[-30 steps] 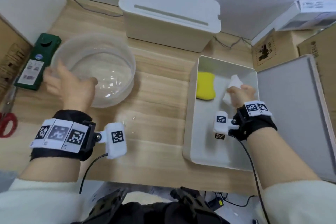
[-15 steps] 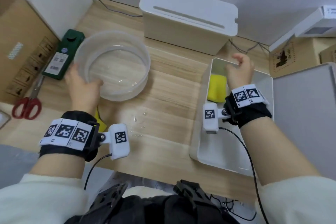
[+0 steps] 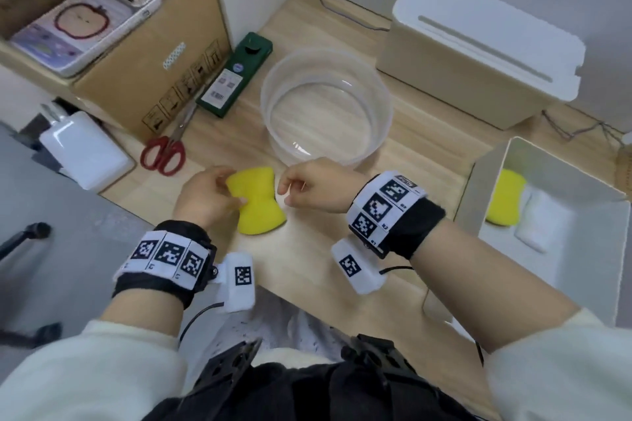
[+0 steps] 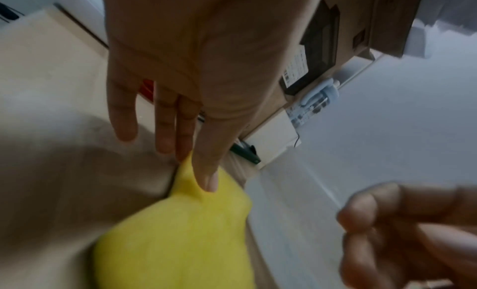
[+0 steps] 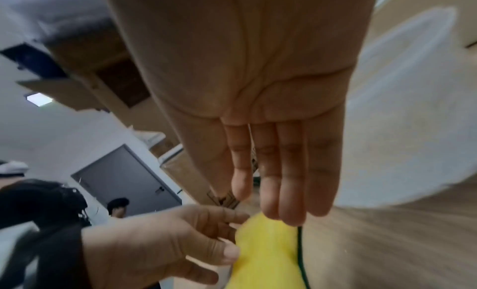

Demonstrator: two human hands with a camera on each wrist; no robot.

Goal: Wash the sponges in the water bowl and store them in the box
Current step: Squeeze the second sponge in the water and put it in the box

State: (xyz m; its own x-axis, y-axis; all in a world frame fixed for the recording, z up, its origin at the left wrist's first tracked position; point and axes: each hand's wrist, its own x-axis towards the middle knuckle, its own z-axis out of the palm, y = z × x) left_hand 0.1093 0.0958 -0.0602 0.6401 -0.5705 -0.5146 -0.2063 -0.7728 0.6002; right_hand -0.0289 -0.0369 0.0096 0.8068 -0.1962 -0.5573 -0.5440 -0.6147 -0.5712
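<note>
A light wooden table (image 3: 328, 243) carries the items. A clear water bowl (image 3: 326, 109) stands near its middle. A yellow sponge (image 3: 258, 205) lies just in front of the bowl. At the left, a green box (image 3: 236, 75) and red-handled scissors (image 3: 166, 150) are laid beside a cardboard carton (image 3: 143, 55). A white lidded container (image 3: 478, 58) is set at the back; a white storage box (image 3: 478, 188) at the right edge.

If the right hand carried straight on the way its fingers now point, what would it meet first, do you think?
Most likely the yellow sponge that the left hand pinches at one end. The right hand points leftward at it, fingertips just short of its near edge, though whether they already touch is unclear.
</note>
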